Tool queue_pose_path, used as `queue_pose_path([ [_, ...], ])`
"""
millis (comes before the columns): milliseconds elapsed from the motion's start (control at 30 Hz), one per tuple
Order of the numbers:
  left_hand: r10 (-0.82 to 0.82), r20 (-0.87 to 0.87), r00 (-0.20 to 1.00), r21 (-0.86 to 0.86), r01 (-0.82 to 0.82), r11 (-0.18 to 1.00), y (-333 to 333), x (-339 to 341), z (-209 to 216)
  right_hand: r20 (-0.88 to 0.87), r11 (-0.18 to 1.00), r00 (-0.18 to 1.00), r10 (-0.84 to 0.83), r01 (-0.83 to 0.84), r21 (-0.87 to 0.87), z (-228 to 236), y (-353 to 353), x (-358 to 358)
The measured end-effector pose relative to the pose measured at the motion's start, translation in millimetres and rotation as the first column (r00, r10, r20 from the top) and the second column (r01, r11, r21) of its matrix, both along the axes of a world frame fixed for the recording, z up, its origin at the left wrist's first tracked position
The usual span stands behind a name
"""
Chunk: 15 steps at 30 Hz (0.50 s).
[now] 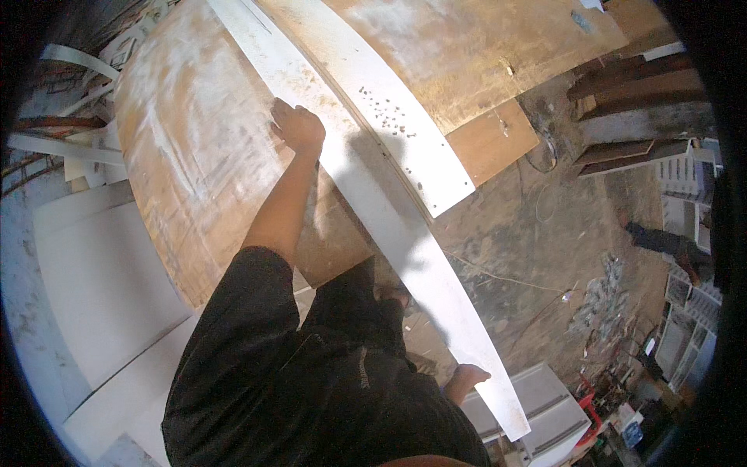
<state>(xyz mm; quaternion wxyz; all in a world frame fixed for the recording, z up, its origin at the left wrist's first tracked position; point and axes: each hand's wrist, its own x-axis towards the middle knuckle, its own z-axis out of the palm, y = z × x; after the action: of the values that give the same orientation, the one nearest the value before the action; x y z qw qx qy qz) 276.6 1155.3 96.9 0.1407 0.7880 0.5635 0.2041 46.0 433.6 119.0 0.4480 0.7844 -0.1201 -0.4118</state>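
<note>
Long white board [405, 233], lying slantwise across the dusty plywood table [194, 156]: seemingly light yet whippy, best gripped at both edges; left hand [298, 127] fingers curled on it, right hand [465, 380] gripping its overhanging end.

Left arm stretched fwd and up, elbow nearly straight, dark sleeve reaching approx. to the elbow, forearm bare. Left hand [298, 127] at the far end of the reach, knuckles up, fingers curled under, wrist bent slightly back; looks pressed down, palm side hidden. Right arm held low and close to the body, mostly hidden behind the dark-clothed torso; only the right hand [465, 380] shows, down near the hip, fingers together and pointing outward to the right, thumb not clear. Hands well apart, one high, one low.
</note>
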Motion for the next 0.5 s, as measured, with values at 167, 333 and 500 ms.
queue_pose_path([
  [167,0.053,-0.001,0.999,-0.013,-0.053,0.999,7.5,-14.4,9.9,-0.109,0.882,0.875,0.472,-0.467,0.065,24.4,29.5,12.2],
  [333,0.021,0.044,0.999,-0.049,-0.019,0.999,-31.8,-22.0,12.5,0.012,0.791,0.791,0.611,-0.611,0.011,25.6,29.1,9.3],
  [500,0.046,0.066,0.997,-0.027,-0.045,0.999,-43.8,-28.6,6.2,0.092,0.659,0.652,0.752,-0.743,-0.117,-3.1,-0.6,-1.9],
])
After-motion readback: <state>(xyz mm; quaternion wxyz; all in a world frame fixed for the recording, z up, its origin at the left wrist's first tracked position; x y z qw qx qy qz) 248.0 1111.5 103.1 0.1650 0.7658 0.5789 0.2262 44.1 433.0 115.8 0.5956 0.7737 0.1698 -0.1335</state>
